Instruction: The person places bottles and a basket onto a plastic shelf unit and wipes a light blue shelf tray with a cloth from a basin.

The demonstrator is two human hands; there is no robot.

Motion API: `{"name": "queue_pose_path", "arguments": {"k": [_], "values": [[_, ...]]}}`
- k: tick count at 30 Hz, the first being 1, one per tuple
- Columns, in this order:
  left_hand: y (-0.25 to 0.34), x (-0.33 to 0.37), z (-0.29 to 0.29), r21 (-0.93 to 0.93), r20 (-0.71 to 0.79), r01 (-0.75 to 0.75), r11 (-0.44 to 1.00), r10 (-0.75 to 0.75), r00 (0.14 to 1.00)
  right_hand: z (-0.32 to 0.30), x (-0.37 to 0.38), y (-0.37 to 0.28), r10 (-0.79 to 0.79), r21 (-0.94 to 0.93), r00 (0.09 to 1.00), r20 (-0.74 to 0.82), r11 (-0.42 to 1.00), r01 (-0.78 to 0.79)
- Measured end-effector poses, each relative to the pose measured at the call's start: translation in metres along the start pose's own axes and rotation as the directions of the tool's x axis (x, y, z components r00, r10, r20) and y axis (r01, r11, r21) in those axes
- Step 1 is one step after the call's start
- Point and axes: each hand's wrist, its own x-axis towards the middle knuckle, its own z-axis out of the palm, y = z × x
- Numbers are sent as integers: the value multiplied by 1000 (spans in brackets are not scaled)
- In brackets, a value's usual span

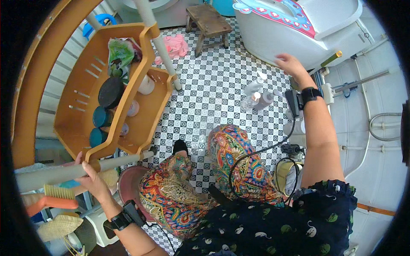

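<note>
My left hand is wrapped round a pale pole of the orange-brown plastic shelf rack. My right hand is stretched out beside the white tub, its fingers apart and nothing visible in them. To the left of my right forearm, several bottles stand together on the floor: a white pump bottle, a clear bottle and a greyish-purple bottle. On the rack's upper tier sit a dark round container, two teal-lidded jars and a green bag.
A wooden stool stands at the back, with a pink cloth on the tiled floor near it. An orange-handled brush lies at lower left. A pinkish basin is by my left leg. Pipes run along the right wall. A black cable crosses my lap.
</note>
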Motion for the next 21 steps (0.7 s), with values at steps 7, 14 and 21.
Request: {"name": "queue_pose_path", "arguments": {"k": [7, 14, 21], "values": [[-1, -2, -12, -65, 12, 88, 994, -87, 996, 94, -27, 101, 153, -128, 988, -8, 980, -153], [4, -2, -12, -60, 5, 134, 989, -134, 991, 141, -35, 98, 232, -212, 972, -23, 949, -232], [-16, 3, -26, 153, 50, 20, 988, -28, 998, 116, -53, 83, 208, -260, 966, -156, 934, -244]]}}
